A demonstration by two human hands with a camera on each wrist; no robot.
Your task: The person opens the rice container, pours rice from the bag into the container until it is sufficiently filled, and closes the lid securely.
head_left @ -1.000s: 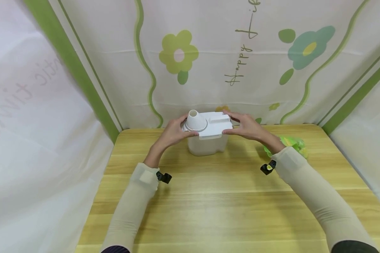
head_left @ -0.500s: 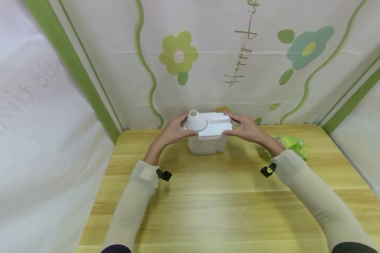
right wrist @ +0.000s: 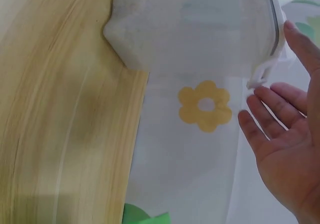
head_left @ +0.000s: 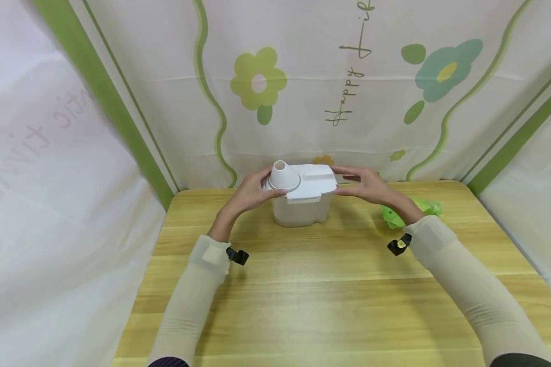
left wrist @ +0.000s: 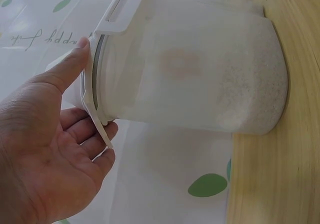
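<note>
A translucent storage container (head_left: 299, 213) with a white lid (head_left: 313, 182) stands upright at the back of the table. A white cone-shaped cap (head_left: 282, 176) rises from the lid's left part. Pale grainy contents (left wrist: 250, 91) fill its lower part in the left wrist view. My left hand (head_left: 249, 191) grips the lid's left end, thumb on the front edge and fingers curled beneath the rim. At the other end my right hand (head_left: 368, 186) has its fingers spread and extended, fingertips right at the lid's corner. The right wrist view shows an empty palm (right wrist: 290, 169).
A crumpled green plastic bag (head_left: 427, 206) lies behind my right forearm, partly hidden by it. The wooden table (head_left: 294, 290) ends at a white printed curtain (head_left: 303, 117) close behind the container. More white fabric hangs at both sides.
My right hand has loosened from the lid's right end and slid to the right, its fingers straighter. The left hand and the container have stayed in place.
</note>
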